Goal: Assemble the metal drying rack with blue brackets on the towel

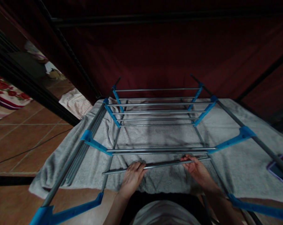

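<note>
A grey metal rod (163, 164) lies crosswise low over the cloth, its left end crossing the rack's side tube. My left hand (133, 175) is closed over it left of the middle. Farther right, my right hand (195, 168) pinches the same rod between thumb and fingers. Just beyond both hands, several crossbars (160, 150) run between blue plastic brackets (96, 146) of a partly assembled tube rack. The blue bracket (237, 137) on the right sits on a long side tube (232, 115). Several loose rods (78, 165) lie beside the left tube.
A grey blanket (239, 175) covers the floor under the rack. At the right edge lies a phone (278, 172), partly behind the side tube. Dark red fabric panels (155, 59) stand behind. On the left are brown tiles (31, 140), a black cable (36, 145) and a striped cloth (75, 101).
</note>
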{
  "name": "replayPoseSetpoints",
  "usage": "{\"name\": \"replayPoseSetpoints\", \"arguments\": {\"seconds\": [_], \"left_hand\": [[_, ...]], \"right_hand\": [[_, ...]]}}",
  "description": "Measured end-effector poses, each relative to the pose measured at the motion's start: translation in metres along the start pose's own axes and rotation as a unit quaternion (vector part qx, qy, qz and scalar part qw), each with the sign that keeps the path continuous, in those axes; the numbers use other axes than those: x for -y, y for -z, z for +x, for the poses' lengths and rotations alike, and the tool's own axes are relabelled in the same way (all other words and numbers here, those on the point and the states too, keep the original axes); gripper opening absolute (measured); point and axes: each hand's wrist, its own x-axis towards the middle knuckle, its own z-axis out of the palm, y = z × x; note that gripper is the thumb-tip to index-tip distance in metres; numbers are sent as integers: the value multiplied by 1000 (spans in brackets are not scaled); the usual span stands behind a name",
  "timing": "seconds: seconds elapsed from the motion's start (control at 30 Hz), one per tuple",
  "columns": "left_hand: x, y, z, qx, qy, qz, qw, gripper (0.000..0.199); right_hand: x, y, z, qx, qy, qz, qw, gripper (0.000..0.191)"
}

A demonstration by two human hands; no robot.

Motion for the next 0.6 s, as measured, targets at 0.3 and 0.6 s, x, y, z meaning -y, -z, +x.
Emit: {"name": "replayPoseSetpoints", "arguments": {"seconds": [0.3,0.6], "left_hand": [[-10,-1,3,7,-11,-16,1000,32],[-12,-1,2,26,-8,-29,999,29]], "right_hand": [[2,-7,-2,-20,3,2,1000,18],[0,-7,-4,-3,18,3,1000,19]]}}
